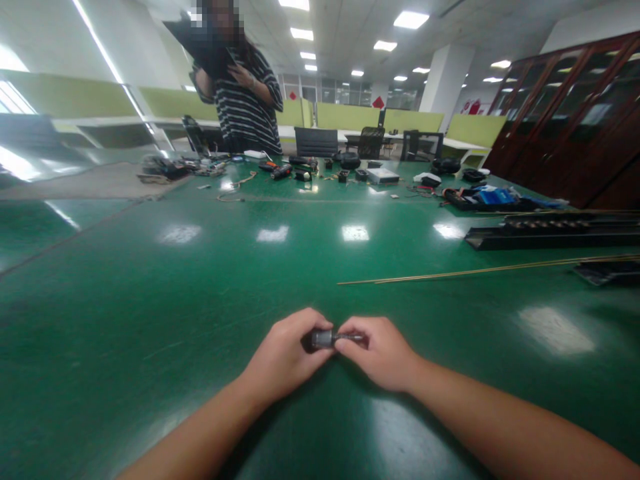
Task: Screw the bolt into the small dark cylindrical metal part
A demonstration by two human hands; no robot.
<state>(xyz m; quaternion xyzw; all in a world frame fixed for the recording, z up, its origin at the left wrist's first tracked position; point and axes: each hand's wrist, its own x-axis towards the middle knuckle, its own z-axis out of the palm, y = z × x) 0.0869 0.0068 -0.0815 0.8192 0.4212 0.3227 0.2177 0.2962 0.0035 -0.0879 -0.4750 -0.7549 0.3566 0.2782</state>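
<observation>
My left hand point(290, 350) is closed around a short dark grey cylinder point(321, 339), with thumb and forefinger on either side of it. A thin dark rod point(353, 338), which looks ridged or twisted, extends from the cylinder's right end. My right hand point(380, 350) pinches this rod between thumb and fingers. Both hands are close together, low over the green table point(210, 313) near its front. The exact kind of the cylinder and rod cannot be made out, since fingers cover part of both.
Thin brass-coloured rods point(450, 274) lie to the right, before a long black rail point(525, 237). Tools and small parts, among them a drill-like tool point(281, 172) and a white box point(383, 175), line the far side. A person in a striped top point(250, 110) stands behind the table.
</observation>
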